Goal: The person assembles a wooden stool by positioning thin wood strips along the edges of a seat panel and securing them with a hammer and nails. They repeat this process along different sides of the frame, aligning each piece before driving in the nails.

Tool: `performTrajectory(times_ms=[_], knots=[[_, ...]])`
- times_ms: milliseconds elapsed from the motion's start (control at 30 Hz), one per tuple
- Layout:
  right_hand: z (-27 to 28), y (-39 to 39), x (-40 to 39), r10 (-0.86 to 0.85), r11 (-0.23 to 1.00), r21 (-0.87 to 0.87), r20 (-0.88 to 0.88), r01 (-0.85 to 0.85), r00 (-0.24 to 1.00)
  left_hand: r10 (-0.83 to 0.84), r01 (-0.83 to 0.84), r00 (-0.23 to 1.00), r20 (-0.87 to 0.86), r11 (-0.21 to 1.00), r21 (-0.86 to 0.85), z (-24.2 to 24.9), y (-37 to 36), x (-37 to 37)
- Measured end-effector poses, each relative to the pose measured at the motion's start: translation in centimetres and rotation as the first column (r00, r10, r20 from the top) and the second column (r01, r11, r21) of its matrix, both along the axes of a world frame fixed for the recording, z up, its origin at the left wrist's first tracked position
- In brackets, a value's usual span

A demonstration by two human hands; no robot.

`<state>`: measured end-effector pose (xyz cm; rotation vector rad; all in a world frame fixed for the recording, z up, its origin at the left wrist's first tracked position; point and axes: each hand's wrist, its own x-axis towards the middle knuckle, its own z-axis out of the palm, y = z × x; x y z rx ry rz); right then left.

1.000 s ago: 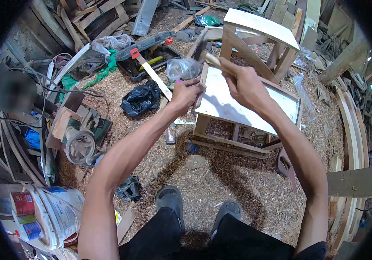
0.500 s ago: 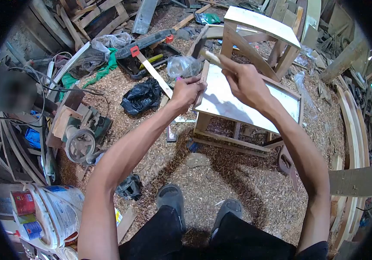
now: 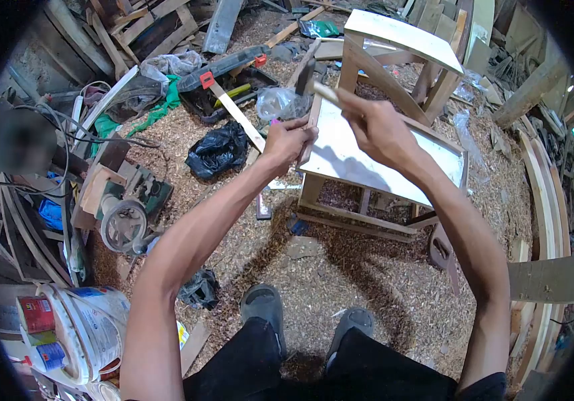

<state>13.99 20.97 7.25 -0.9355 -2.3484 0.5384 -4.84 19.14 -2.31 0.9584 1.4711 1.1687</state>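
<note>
On shaving-covered workshop floor [image 3: 305, 271]: gripping pale-handled hammer [image 3: 325, 92] in right fingers [image 3: 360, 124]; curling left fingers [image 3: 297, 125] against brown rim [image 3: 306, 155] of white-panelled wooden frame [image 3: 332, 146], can't tell if gripping.

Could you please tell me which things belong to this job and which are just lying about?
In the job, apparently:
- white-topped wooden piece, left hand at its edge
- wooden-handled tool in right hand

Lying about:
- black plastic bag
- bucket
- handwheel

Open shavings-strewn floor [image 3: 313, 271] this side of the chair [image 3: 357, 167], black plastic bag [image 3: 217, 152] and toolbox [image 3: 233, 65] cluttering its left, long planks [image 3: 546, 207] hemming its right
</note>
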Motion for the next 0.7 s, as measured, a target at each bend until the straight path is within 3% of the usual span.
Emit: performTrajectory(times_ms=[33, 100, 167, 233, 300, 367, 433, 500, 567, 633, 700], knots=[[-0.4, 0.3, 0.1, 0.002, 1.0, -0.001, 0.001, -0.002, 1.0, 0.002, -0.002, 1.0, 0.001, 1.0, -0.001, -0.4, 0.2, -0.1], [-0.9, 0.8, 0.3, 0.022, 1.0, -0.011, 0.347, -0.019, 0.938, -0.02, 0.02, 1.0, -0.001, 0.999, 0.046, -0.6, 0.4, -0.2], [-0.5, 0.9, 0.5, -0.004, 1.0, 0.019, 0.36, -0.003, 0.933, -0.007, 0.008, 1.0, -0.029, 0.998, 0.058, -0.4, 0.3, -0.1], [0.4, 0.5, 0.3, -0.024, 0.998, -0.056, 0.111, 0.03, 0.994, 0.009, -0.01, 1.0, 0.021, 0.999, 0.053, -0.4, 0.2, 0.0], [0.2, 0.3, 0.3, -0.072, 0.997, -0.036, 0.069, 0.074, 0.995, -0.006, 0.003, 0.999, 0.052, 0.999, 0.043, -0.3, 0.0, -0.1], [-1.0, 1.5, 0.7, 0.032, 0.999, 0.01, 0.358, -0.038, 0.933, -0.009, 0.009, 1.0, -0.017, 1.0, 0.007, 0.1, -0.1, -0.2], [0.9, 0.8, 0.4, 0.015, 0.998, 0.054, 0.398, -0.039, 0.917, -0.006, 0.007, 0.999, -0.048, 1.0, 0.018, 0.3, 0.2, -0.1], [1.4, -0.3, 0.1, -0.068, 0.997, -0.035, 0.107, 0.072, 0.992, 0.007, -0.008, 1.0, 0.017, 0.997, 0.077, -0.1, 0.1, 0.1], [-0.1, 0.6, 0.2, -0.069, 0.997, -0.041, 0.05, 0.071, 0.996, -0.002, 0.002, 1.0, 0.0, 0.999, 0.038, 0.2, -0.2, -0.1], [-0.2, 1.2, 0.4, 0.011, 0.999, 0.032, 0.393, -0.025, 0.919, -0.029, 0.029, 0.998, -0.049, 1.0, 0.007, 0.2, -0.1, -0.2], [0.3, 1.3, 0.5, 0.048, 0.992, 0.096, 0.331, -0.084, 0.942, -0.012, 0.014, 1.0, -0.027, 0.997, 0.072, -0.3, 0.5, -0.2]])
